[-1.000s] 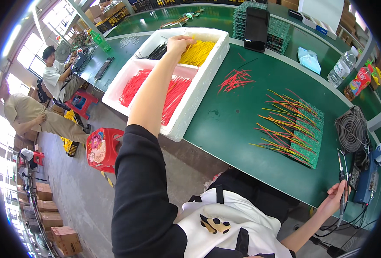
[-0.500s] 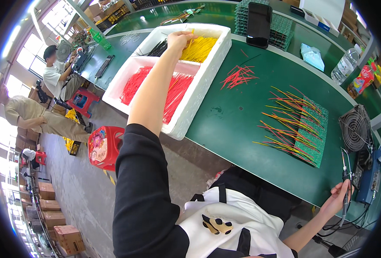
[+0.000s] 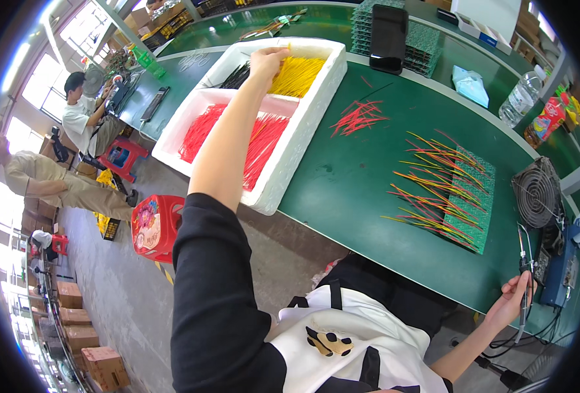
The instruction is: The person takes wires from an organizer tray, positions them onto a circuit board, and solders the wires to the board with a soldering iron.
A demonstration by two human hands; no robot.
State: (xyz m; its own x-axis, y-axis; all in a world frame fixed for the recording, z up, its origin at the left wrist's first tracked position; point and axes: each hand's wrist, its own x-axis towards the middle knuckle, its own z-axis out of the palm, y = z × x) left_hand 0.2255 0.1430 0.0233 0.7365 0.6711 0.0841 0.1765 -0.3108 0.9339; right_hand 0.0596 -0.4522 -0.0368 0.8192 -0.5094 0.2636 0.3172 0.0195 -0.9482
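My left hand (image 3: pixel 268 63) reaches into the far part of a white foam box (image 3: pixel 306 141), its fingers pinched at the edge of a pile of yellow wires (image 3: pixel 298 75). A bit of yellow shows at the fingertips. Black wires (image 3: pixel 235 77) lie left of that hand, and red wires (image 3: pixel 264 147) fill the nearer compartment under my forearm. At the far right, my right hand (image 3: pixel 515 293) is closed around a soldering iron (image 3: pixel 524 265), its metal end pointing away from me. Left of the iron, a green circuit board panel (image 3: pixel 479 196) carries rows of red and yellow wires (image 3: pixel 427 190).
Loose red wires (image 3: pixel 359 118) lie on the green table (image 3: pixel 342 177). A fan (image 3: pixel 538 190) and a blue device (image 3: pixel 560 272) stand at the right. Behind are a black phone (image 3: pixel 388 39), stacked boards (image 3: pixel 423 49) and a plastic bottle (image 3: pixel 522 98). A red stool (image 3: pixel 159 226) stands left; two people are beyond.
The whole view has shifted slightly. My left hand stays at the yellow wires with its fingers pinched, and my right hand keeps hold of the soldering iron.
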